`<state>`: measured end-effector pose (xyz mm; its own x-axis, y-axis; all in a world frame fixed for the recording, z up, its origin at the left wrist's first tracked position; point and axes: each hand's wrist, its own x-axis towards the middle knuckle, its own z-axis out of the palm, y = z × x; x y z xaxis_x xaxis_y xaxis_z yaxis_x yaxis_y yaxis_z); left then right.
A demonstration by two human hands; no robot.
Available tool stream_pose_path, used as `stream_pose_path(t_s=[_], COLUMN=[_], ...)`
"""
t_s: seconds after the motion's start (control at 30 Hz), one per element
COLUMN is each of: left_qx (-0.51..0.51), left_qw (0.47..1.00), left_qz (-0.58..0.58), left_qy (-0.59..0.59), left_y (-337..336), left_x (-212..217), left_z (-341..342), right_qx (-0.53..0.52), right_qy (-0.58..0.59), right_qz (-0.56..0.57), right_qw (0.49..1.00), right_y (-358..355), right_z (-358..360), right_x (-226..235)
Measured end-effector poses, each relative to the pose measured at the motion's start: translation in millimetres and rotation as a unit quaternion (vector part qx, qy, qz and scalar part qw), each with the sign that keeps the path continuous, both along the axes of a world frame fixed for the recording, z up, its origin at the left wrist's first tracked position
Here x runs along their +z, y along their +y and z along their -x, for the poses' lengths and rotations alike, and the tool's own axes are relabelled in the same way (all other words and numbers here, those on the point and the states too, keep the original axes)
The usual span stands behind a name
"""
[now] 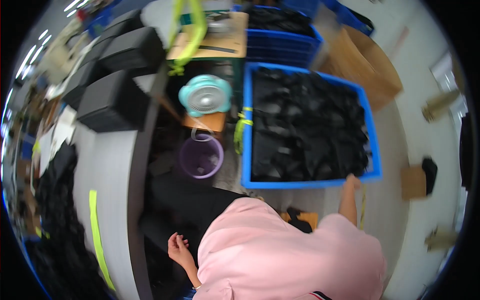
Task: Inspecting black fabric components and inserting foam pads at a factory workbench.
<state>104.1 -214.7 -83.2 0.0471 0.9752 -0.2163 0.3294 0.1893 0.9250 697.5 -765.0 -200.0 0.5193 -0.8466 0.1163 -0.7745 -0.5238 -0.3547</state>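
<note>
A large blue plastic crate (310, 184) filled with black soft pieces (305, 125) stands in front of me, to the right. My right hand (352, 182) is on its near rim by the right corner, closed over the edge; the fingers are small and blurred. Down by my black-trousered leg (190, 200), my left hand (180, 249) hangs with loosely bent fingers and nothing visible in it. The pink clothing on my body fills the lower middle.
Left lies a grey table (107, 165) with black boxes (115, 100) and a yellow-green strip (97, 235). A turquoise fan (206, 95) stands above a purple bin (182, 160). Beyond are another blue crate (280, 47), a wooden table (240, 35) and a cardboard box (370, 65).
</note>
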Motion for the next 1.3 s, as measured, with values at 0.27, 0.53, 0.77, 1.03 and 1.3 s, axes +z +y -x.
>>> stream_pose_path(t_s=[0.27,0.53,0.77,1.03,1.3], left_qx=[0.040,0.053,0.091,0.333,0.386], left_qw=[0.999,0.993,0.992,0.834,0.700], left_qz=[0.032,0.069,0.031,-0.321,-0.407], left_qy=[-0.009,-0.076,-0.078,0.300,0.443], left_y=[-0.7,-3.3,17.5,162.9,289.7], left_x=[7.1,13.2,34.4,80.5,111.4], left_z=[20.8,36.7,63.4,266.6,360.9], right_qx=[0.358,0.829,0.967,0.968,0.967], right_qy=[-0.225,-0.235,-0.180,-0.203,-0.203], right_qz=[0.181,-0.141,-0.134,-0.140,-0.141], right_qw=[0.888,0.486,0.119,0.047,0.064], right_y=[192.8,585.5,783.4,811.0,811.0], right_z=[22.6,182.0,444.6,518.6,508.1], right_x=[71.5,119.6,184.3,155.1,150.3])
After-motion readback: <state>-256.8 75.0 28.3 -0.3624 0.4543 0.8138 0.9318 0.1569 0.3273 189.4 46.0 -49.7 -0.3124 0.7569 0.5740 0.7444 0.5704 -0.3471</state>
